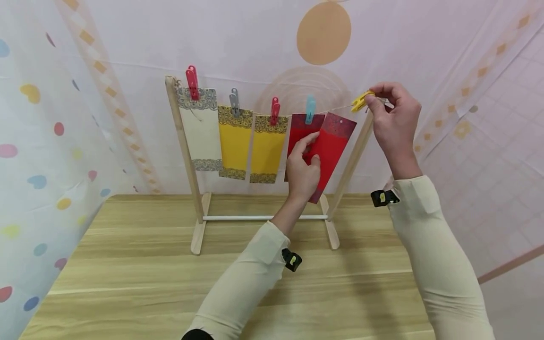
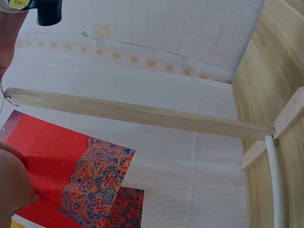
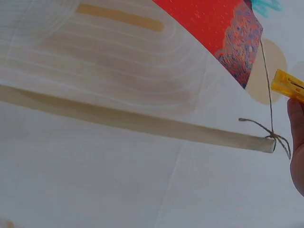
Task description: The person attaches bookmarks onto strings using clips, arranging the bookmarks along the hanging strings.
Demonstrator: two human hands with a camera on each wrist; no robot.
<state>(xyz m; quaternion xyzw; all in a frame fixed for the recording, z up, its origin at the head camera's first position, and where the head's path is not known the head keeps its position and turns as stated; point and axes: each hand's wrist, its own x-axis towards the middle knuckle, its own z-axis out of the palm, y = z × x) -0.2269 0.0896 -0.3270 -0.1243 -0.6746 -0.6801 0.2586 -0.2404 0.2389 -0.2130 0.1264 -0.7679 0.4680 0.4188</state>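
Observation:
My left hand [image 1: 303, 174] holds a red card [image 1: 333, 150] with patterned ends, tilted, in front of another red card [image 1: 300, 123] on the line. Between the right hand's [image 1: 396, 115] thumb and fingers is a yellow clothespin [image 1: 360, 101], close to the string [image 1: 343, 108] near the right post. From the left wrist, the held red card [image 2: 42, 152] shows its ornate end. The right wrist view has the yellow clothespin [image 3: 286, 85] beside the twine [image 3: 269, 85]; whether its jaws grip the twine, I cannot tell.
A wooden stand [image 1: 183, 141] carries the string. Along it hang a cream card [image 1: 200, 139] and two yellow cards [image 1: 234, 141], held by red [image 1: 192, 82] and grey clothespins [image 1: 234, 103]. A light-blue clothespin [image 1: 310, 109] holds the hanging red card. Below lies a wooden table [image 1: 127, 269].

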